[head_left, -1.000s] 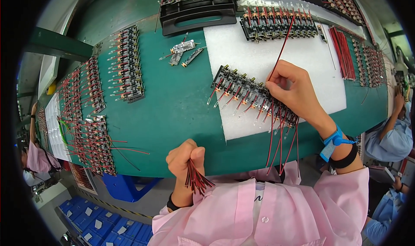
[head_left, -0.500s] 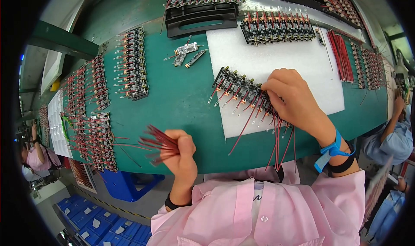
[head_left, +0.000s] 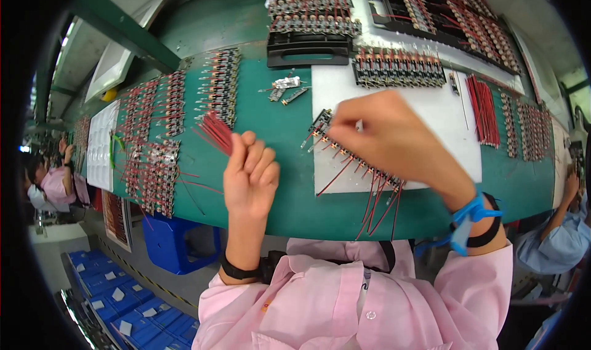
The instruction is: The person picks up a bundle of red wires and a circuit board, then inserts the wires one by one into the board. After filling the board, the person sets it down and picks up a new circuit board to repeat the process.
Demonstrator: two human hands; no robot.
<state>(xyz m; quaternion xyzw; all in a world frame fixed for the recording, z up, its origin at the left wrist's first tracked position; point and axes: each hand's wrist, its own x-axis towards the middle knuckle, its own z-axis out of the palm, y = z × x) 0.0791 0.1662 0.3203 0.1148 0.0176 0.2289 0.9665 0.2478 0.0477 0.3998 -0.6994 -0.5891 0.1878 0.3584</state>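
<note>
The left hand [head_left: 249, 171], raised above the green bench [head_left: 277, 128], had its fingers closed around a bundle of red wires [head_left: 215, 131] fanning up and left. The right hand [head_left: 394, 140], fingers pinched at the upper end of a long wired circuit strip [head_left: 351, 159], rested over it on the white sheet [head_left: 443, 122]; what the fingertips held could not be told

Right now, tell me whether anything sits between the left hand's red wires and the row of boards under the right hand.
Nothing visible does. Only bare green mat separates the left hand with its red wires from the row of boards under the right hand.
</note>
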